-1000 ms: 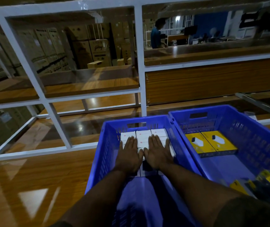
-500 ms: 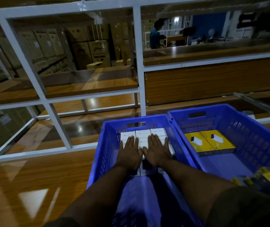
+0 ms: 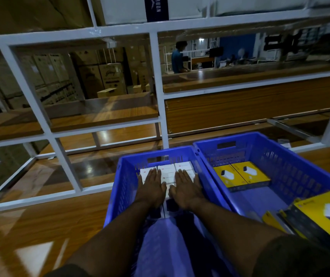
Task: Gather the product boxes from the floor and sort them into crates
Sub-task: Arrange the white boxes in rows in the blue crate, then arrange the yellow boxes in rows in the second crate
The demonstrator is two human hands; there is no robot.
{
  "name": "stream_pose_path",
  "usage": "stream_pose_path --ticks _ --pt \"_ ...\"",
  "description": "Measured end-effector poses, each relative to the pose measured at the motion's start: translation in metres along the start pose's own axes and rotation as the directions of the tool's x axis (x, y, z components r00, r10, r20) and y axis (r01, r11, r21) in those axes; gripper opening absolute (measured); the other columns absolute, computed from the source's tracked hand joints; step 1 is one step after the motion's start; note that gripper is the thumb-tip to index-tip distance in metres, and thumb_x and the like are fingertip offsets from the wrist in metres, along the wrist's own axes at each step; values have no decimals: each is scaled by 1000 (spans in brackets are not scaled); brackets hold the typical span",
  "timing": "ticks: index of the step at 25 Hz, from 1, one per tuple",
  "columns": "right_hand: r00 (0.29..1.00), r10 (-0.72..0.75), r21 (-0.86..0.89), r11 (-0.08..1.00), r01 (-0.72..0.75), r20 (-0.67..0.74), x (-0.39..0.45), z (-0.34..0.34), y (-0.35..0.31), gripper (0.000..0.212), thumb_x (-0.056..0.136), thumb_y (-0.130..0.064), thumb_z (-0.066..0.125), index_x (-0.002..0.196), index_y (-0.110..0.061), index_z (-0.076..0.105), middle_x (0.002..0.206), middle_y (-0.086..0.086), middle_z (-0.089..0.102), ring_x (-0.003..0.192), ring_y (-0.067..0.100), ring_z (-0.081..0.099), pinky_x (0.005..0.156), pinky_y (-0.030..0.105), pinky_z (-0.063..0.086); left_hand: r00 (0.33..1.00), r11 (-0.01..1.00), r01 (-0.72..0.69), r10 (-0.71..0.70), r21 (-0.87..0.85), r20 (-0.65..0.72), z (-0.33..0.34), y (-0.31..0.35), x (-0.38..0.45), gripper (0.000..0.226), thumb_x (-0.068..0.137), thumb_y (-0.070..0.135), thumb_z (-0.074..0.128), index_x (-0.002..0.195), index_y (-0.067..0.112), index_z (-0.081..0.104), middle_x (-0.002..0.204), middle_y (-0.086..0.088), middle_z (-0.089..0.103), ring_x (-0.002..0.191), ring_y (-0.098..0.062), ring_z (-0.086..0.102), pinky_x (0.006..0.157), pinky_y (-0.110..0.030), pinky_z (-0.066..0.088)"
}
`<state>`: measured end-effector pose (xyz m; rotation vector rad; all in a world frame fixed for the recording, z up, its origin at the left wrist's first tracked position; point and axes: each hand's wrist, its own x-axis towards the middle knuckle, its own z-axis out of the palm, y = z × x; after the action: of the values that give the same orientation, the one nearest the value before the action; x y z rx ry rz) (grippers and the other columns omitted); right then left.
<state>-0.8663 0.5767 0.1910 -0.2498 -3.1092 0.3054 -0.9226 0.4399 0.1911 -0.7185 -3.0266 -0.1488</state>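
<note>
Two blue plastic crates stand side by side on the wooden floor. In the left crate (image 3: pixel 120 176) lie several white product boxes (image 3: pixel 168 172) packed together at the far end. My left hand (image 3: pixel 152 186) and my right hand (image 3: pixel 185 186) both lie flat on these white boxes, fingers straight, with a narrow gap between them. The right crate (image 3: pixel 300 166) holds two yellow boxes (image 3: pixel 240 175) at its far end and more yellow boxes (image 3: pixel 324 214) piled at its near right corner.
A white metal rack frame (image 3: pixel 158 86) with wooden shelves stands just behind the crates. Through it I see stacked cardboard cartons (image 3: pixel 108 76) and a person (image 3: pixel 177 56) far off at a counter. Wooden floor (image 3: pixel 30 226) lies to the left of the crates.
My hands have slid slightly apart on the white boxes; they were touching side by side before. My view has tilted upward, showing more of the rack.
</note>
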Motion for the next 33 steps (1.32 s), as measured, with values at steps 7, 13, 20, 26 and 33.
stream_pose_path --ticks 7,13,20,26,33 --pt "995 -6 58 998 12 -96 -22 -25 3 64 103 -44 20 156 -10 9 164 4 5 151 17 1 121 48 -4 997 996 -40 34 -80 -65 -20 27 -22 58 106 39 18 158 15 11 167 -2 6 153 -14 0 122 -46 -6" --pt "939 -26 153 985 83 -343 -61 -58 25 61 100 -31 42 150 -2 26 158 15 25 148 26 20 120 35 17 940 965 -157 81 -210 -331 -33 67 -33 56 100 42 31 144 9 42 147 -16 46 137 -31 40 115 -47 29" --pt "883 120 220 975 -19 -454 -116 -97 94 62 94 -30 52 147 -4 33 152 16 35 142 30 30 114 38 26 891 865 -345 179 -365 -417 -45 152 -44 46 96 33 56 132 5 53 124 -17 58 121 -35 50 104 -42 39" --pt "878 234 231 962 -146 -418 -145 -114 178 52 92 -29 56 137 -4 45 135 16 50 128 31 45 103 38 36 873 801 -457 320 -387 -369 -54 241 -58 43 93 26 60 131 6 54 128 -14 58 122 -31 50 99 -39 42" --pt "981 194 113 975 -191 -14 -162 -135 284 35 94 -37 54 114 -11 63 111 12 67 100 27 63 77 33 46 839 843 -216 418 -493 348 -33 330 -52 56 84 66 61 125 28 57 114 -9 68 102 -26 64 90 -40 52"
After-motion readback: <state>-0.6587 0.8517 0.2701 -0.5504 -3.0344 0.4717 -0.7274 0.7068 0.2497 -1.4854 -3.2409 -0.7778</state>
